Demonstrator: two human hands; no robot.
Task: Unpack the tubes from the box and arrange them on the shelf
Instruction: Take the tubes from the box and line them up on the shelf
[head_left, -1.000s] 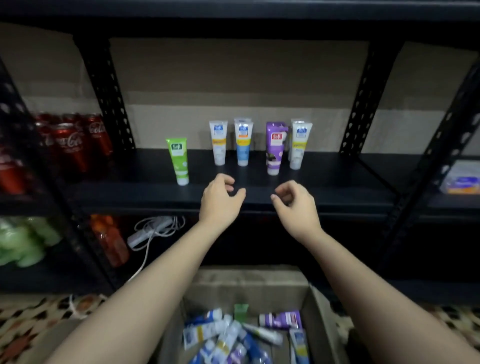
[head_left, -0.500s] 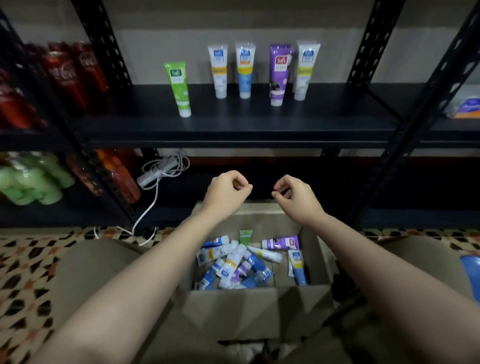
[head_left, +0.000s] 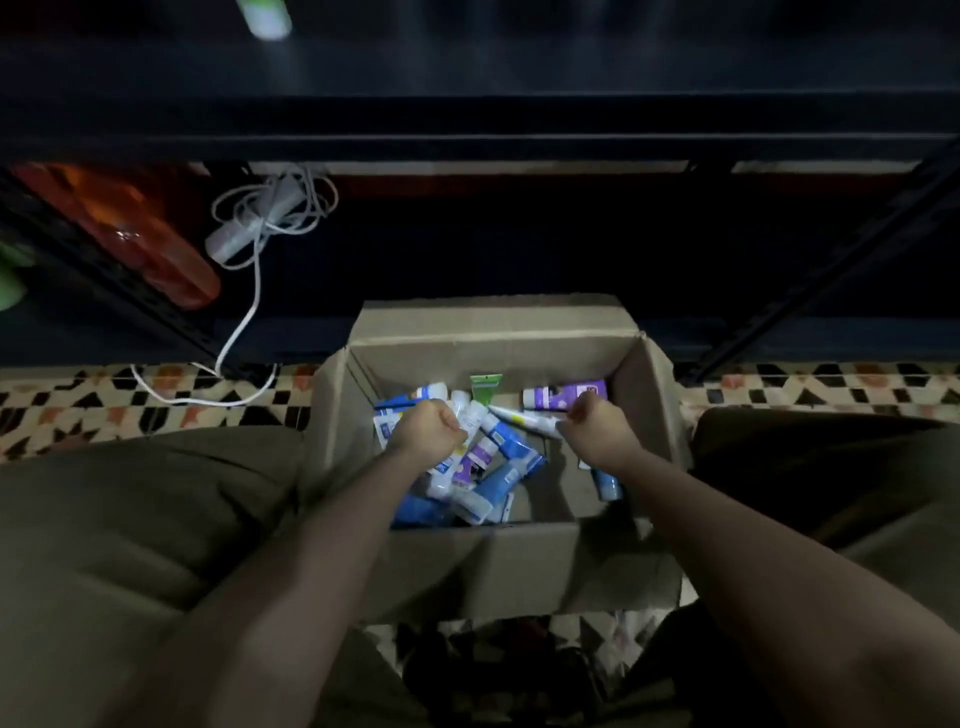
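We see both hands down in the open box (head_left: 493, 322) on the floor: left hand (head_left: 428, 428) and right hand (head_left: 597, 423) curled over the jumbled tubes (head_left: 511, 447) (whether either grips one, we cannot tell).

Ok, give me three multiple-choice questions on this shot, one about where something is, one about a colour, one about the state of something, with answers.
1. Where are both hands?
A. On the shelf edge
B. Down inside the cardboard box
C. Resting on the knees

2. What colour is the tube lying at the far right of the box?
A. Purple
B. Red
C. Black

3. How is the box?
A. Taped shut
B. Tipped on its side
C. Open, with tubes heaped inside

Answers: 1 B, the left hand and right hand are among the tubes in the box. 2 A, the purple tube lies by the right wall. 3 C, the flaps are spread and loose tubes show.
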